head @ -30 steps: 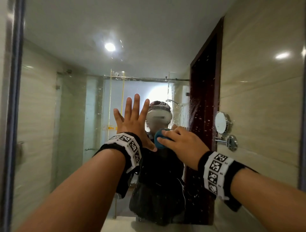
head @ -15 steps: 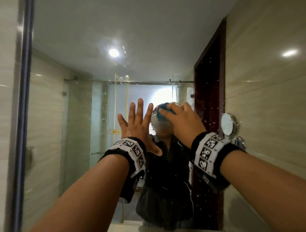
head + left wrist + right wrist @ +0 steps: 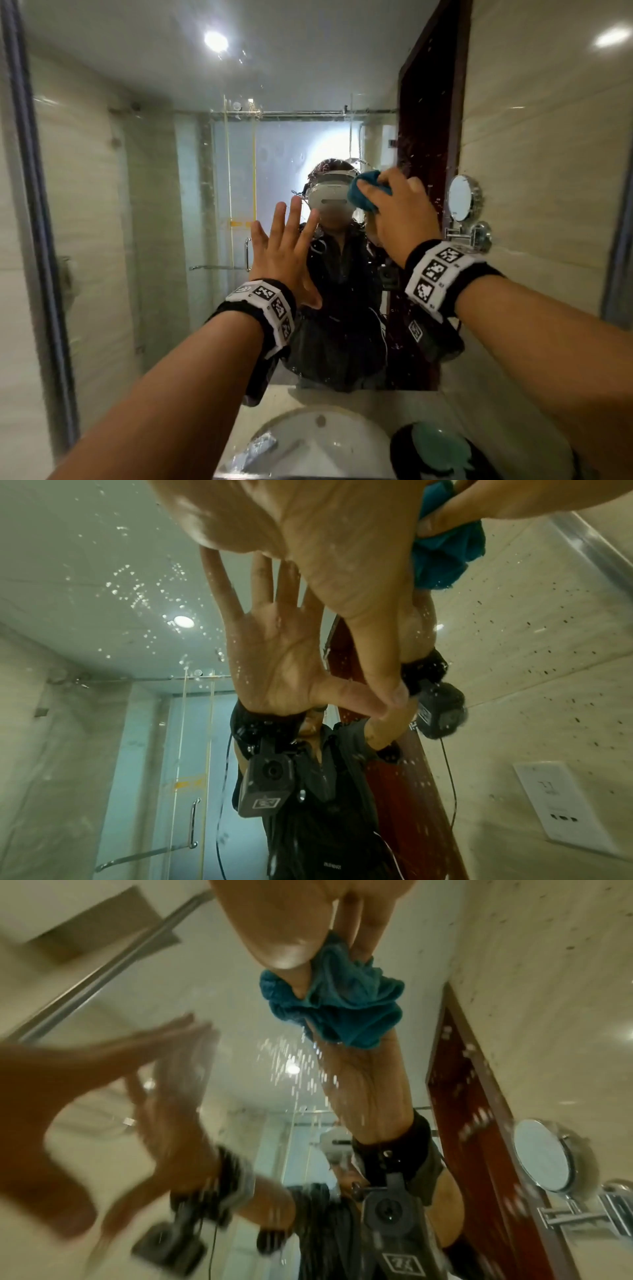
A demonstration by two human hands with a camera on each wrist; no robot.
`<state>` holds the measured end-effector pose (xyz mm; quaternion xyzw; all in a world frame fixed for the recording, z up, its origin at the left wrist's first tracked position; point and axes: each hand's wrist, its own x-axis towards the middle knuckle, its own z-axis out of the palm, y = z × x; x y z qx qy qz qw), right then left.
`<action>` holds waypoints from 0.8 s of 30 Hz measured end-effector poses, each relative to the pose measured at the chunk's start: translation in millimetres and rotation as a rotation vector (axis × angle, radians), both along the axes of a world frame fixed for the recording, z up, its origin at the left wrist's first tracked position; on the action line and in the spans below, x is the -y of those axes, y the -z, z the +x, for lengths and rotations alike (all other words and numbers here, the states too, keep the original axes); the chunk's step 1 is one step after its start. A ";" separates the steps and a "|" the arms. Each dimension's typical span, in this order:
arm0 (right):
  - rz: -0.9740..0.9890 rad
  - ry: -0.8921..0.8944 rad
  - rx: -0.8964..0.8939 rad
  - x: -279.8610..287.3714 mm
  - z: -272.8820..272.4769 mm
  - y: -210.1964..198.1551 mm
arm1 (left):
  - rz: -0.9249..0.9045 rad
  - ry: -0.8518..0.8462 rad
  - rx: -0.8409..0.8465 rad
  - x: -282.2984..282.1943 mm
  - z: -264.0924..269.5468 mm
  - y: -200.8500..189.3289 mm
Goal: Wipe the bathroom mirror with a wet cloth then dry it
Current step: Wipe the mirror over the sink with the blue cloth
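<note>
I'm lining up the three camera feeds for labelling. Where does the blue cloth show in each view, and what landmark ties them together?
Head: blue cloth right of centre, bunched under the right hand on the mirror.
Left wrist: top right, pinched by fingers.
Right wrist: upper centre, below the fingertips.
Shared landmark: the reflected dark red door.

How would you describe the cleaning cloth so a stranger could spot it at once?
Start at the big wall mirror above the sink. Against the glass, the right hand grips a bunched cloth. It is the only teal thing up there.
</note>
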<state>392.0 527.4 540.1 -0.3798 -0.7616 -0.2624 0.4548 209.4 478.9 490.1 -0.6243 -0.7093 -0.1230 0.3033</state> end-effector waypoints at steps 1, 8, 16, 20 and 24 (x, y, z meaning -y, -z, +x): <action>0.039 -0.012 0.073 2.0 -3.5 13.9 | 0.009 -0.012 -0.004 -2.4 0.1 1.7; -0.003 -0.095 0.568 -0.2 2.0 108.9 | 0.034 -0.017 0.003 -9.4 -2.1 4.9; 0.016 -0.065 -0.040 -2.7 9.6 27.5 | 0.034 -0.014 0.028 -9.5 0.7 9.0; -0.007 -0.044 0.066 -3.9 -3.1 50.5 | 0.048 -0.022 0.034 -10.4 1.5 15.2; -0.040 -0.133 0.348 2.0 -2.8 109.3 | 0.060 -0.010 0.043 -10.0 1.3 23.5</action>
